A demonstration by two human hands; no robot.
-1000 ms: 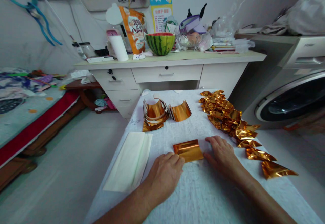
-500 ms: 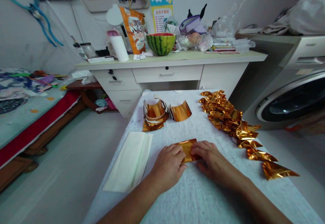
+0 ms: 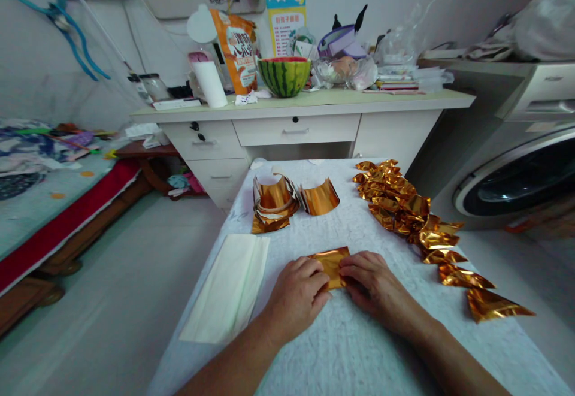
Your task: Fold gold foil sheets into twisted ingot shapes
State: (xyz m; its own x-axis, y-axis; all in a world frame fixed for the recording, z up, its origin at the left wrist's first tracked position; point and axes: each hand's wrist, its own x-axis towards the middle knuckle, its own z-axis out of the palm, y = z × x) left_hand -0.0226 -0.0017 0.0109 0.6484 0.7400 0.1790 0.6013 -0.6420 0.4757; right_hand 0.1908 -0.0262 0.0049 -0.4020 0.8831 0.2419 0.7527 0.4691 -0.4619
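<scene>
A sheet of shiny gold foil paper point(image 3: 332, 264) lies near the middle of the cloth-covered table, between my two hands. Its left edge is pinched by my left hand point(image 3: 302, 291), whose fingers are curled. On the right edge, the closed fingers of my right hand point(image 3: 375, 282) grip the same sheet. Parts of the foil are hidden under my fingers. Farther back are curved stacks of gold foil sheets point(image 3: 275, 195) and a single curled piece point(image 3: 320, 197). Several folded gold foil pieces point(image 3: 402, 201) run in a row along the right side.
A pale folded paper stack point(image 3: 227, 288) lies left on the table point(image 3: 341, 348). Behind stands a white desk point(image 3: 395, 102) bearing half a watermelon point(image 3: 284, 78), an orange snack bag point(image 3: 236, 51) and a white cylinder point(image 3: 210, 84). A washing machine point(image 3: 530, 144) stands right, a bed point(image 3: 67, 216) left.
Both hands keep hold of the foil sheet in nearly the same place, with only slight finger shifts. The view has moved a little; the other things stay put.
</scene>
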